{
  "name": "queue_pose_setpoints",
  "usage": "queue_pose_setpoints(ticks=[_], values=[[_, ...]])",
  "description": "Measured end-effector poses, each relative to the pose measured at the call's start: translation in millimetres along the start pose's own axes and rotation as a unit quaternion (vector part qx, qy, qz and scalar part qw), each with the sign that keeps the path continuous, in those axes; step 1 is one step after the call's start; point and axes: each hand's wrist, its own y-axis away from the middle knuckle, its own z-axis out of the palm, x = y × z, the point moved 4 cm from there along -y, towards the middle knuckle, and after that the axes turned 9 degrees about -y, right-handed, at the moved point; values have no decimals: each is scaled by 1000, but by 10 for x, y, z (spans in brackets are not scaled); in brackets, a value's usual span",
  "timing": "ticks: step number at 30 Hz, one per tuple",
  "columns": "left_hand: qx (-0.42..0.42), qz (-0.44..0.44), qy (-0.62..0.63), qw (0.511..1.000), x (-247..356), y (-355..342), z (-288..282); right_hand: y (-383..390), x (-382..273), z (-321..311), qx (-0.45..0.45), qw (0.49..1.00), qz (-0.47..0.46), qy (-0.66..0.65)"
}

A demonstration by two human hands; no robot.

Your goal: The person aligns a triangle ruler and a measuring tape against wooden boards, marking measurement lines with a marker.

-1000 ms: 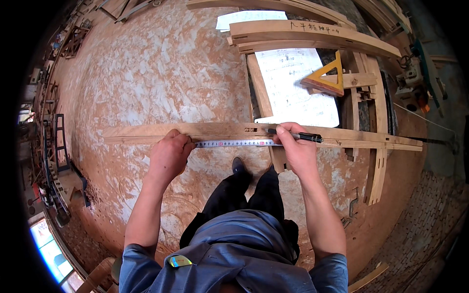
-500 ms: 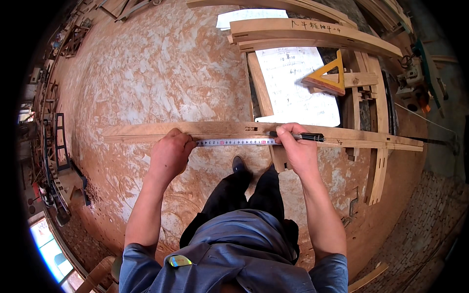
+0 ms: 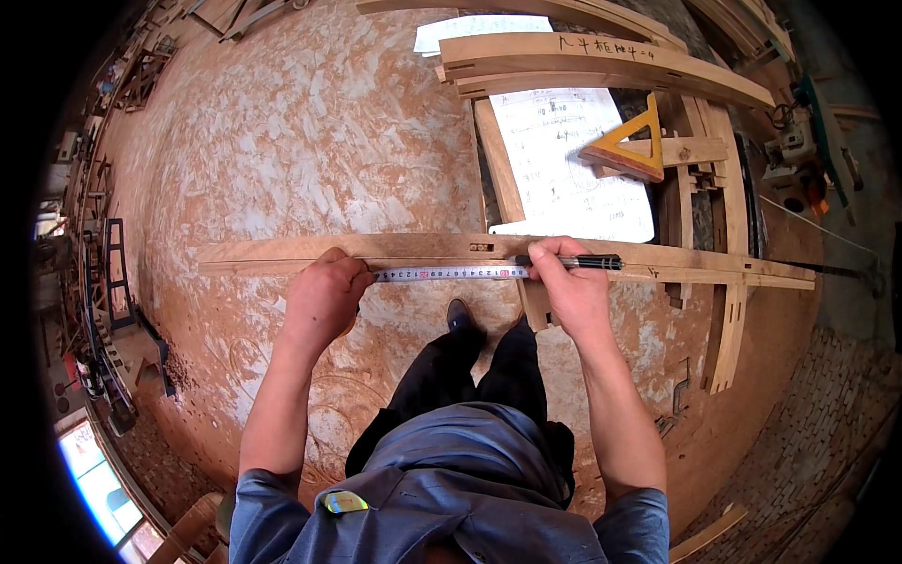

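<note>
A long wooden bar [image 3: 404, 246] with a small mortise lies crosswise in front of me. Along its near edge runs the white blade of a tape measure [image 3: 451, 274], stretched between my hands. My left hand [image 3: 324, 296] is closed around the tape measure at the blade's left end; its case is mostly hidden under the palm. My right hand [image 3: 575, 293] grips a black pen [image 3: 598, 262] that lies nearly level, its tip pointing left over the bar. The fingers of this hand also touch the right part of the blade, whose end is hidden there.
Beyond the bar, written paper sheets [image 3: 564, 169] lie on a timber stand, with a yellow triangular square [image 3: 634, 150] at their right. More wooden bars [image 3: 601, 61] rest across the far side. A green machine [image 3: 827, 132] stands far right. The floor [image 3: 282, 141] is dusty.
My right hand and the pen have shifted very slightly left along the bar. The left hand and the tape stay almost where they were.
</note>
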Motion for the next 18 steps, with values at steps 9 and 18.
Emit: queue_pose_setpoints(ticks=[9, 18], values=[[-10, -9, -14, 1000, -20, -3, 13, -24, 34, -5, 2, 1000, -2, 23], [2, 2, -1, 1000, -20, -2, 10, -7, 9, -4, 4, 1000, 12, 22]])
